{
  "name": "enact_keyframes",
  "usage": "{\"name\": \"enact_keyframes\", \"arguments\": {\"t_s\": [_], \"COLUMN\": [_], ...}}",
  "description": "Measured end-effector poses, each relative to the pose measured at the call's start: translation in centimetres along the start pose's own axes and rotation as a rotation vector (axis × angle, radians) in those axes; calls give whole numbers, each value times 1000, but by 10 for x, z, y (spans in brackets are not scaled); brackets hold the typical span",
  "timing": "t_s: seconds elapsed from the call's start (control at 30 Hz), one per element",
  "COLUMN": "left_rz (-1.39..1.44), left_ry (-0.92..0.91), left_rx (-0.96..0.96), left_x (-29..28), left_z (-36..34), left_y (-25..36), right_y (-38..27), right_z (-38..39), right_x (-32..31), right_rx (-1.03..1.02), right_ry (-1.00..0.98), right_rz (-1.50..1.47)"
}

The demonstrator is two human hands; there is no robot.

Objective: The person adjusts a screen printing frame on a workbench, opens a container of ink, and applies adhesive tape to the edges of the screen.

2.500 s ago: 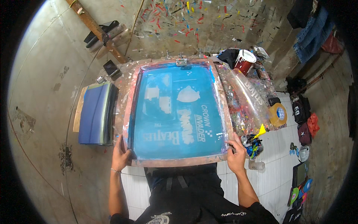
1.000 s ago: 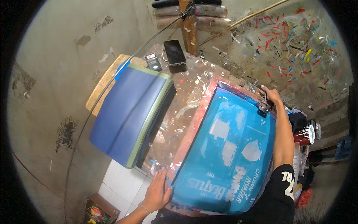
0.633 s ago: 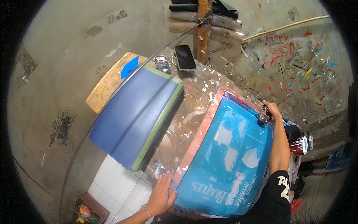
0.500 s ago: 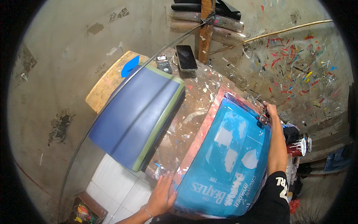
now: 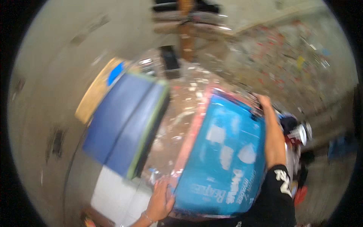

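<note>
A blue screen printing frame (image 5: 215, 145) with pale stencil shapes and a reddish border lies on the table to the right. My left hand (image 5: 160, 200) is at its near left corner, fingers on the border and thumb along the edge. My right arm reaches along the right side of the frame. At the far right corner my right hand (image 5: 263, 101) is curled at a dark metal hinge clamp (image 5: 256, 112); its fingertips are partly hidden and blurred. Left of the frame lies a smooth blue panel (image 5: 117, 117) with a green edge.
A phone (image 5: 170, 59) and a small dark box (image 5: 146, 67) sit at the back of the paint-spotted table (image 5: 164, 145). Behind them stands a wooden post (image 5: 186, 41), near some rolls. A white-rimmed red can (image 5: 297, 135) stands at the right. White floor tiles (image 5: 115, 195) show at lower left.
The whole view has shifted and blurred, with the table items now farther left. Both hands keep their places on the frame and at the clamp.
</note>
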State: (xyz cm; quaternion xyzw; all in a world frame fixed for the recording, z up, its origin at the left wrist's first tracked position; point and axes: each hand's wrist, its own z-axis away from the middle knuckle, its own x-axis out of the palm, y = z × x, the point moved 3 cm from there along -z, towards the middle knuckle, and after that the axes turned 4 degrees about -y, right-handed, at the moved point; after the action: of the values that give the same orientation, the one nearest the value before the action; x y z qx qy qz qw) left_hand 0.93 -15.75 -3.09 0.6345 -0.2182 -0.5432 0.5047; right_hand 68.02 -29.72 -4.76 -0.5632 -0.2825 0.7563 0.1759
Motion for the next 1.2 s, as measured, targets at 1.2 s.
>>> {"name": "enact_keyframes", "arguments": {"t_s": [1.2], "left_rz": [-709], "left_ry": [-68], "left_rx": [68], "left_x": [-21], "left_z": [82], "left_y": [-233], "right_y": [-130], "right_z": [63], "right_x": [103], "right_rx": [-191], "right_ry": [394], "right_rz": [149]}}
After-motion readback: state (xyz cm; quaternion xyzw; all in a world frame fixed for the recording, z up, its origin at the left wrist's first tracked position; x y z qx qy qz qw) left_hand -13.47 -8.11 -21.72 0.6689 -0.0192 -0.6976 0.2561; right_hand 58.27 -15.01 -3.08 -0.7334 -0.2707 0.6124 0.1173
